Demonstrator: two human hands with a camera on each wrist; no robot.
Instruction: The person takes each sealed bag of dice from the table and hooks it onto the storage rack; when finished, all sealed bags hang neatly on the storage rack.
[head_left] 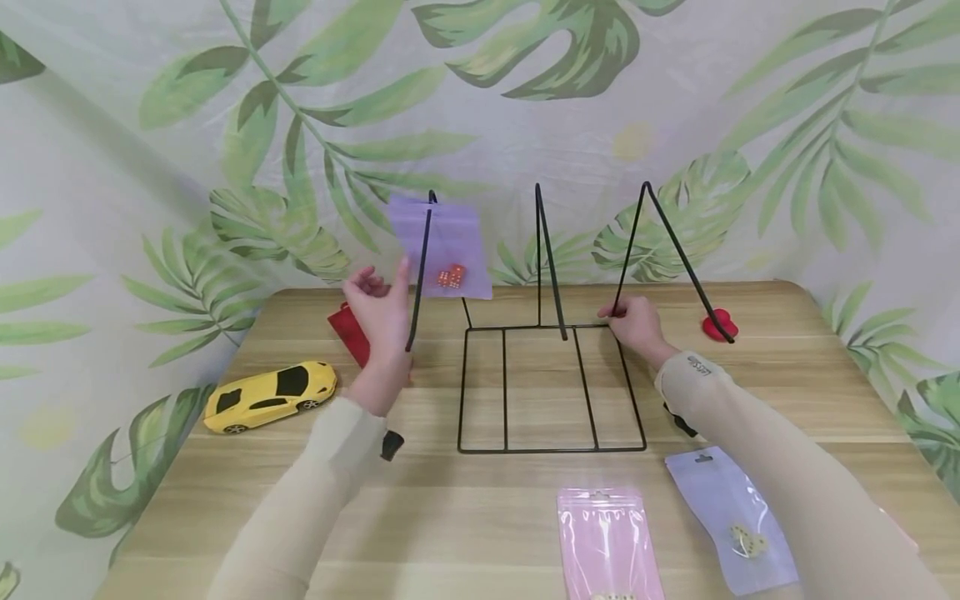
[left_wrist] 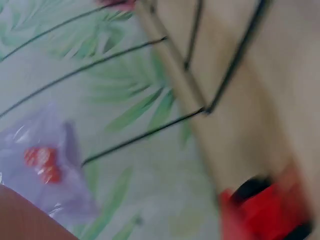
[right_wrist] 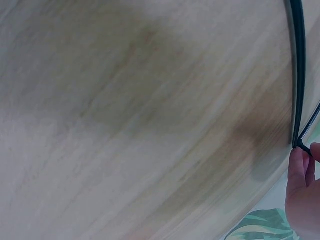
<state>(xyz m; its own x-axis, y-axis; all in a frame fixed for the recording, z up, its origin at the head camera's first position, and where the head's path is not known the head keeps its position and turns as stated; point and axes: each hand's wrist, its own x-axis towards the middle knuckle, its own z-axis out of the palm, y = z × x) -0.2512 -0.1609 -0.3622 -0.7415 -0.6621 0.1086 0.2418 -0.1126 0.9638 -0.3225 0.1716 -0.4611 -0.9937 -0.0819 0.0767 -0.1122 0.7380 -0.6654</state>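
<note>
A black wire rack (head_left: 552,451) with three tall slanted prongs stands on the wooden table. From its left prong hangs a purple zip bag (head_left: 420,237) with red dice (head_left: 452,277) inside. My left hand (head_left: 381,321) is raised beside that prong, at the bag's left edge; its fingers are loosely bent, with nothing seen in them. In the left wrist view the dice bag (left_wrist: 50,185) hangs just past the edge of this hand. My right hand (head_left: 637,325) pinches the rack's back right corner, as the right wrist view of the hand (right_wrist: 305,200) also shows.
A yellow toy car (head_left: 272,397) sits at the left. Behind my left hand lies a partly hidden red object (head_left: 347,332). A red heart-shaped piece (head_left: 721,323) is at the right. In front lie a pink bag (head_left: 607,542) and a bluish bag (head_left: 731,517) with pale pieces.
</note>
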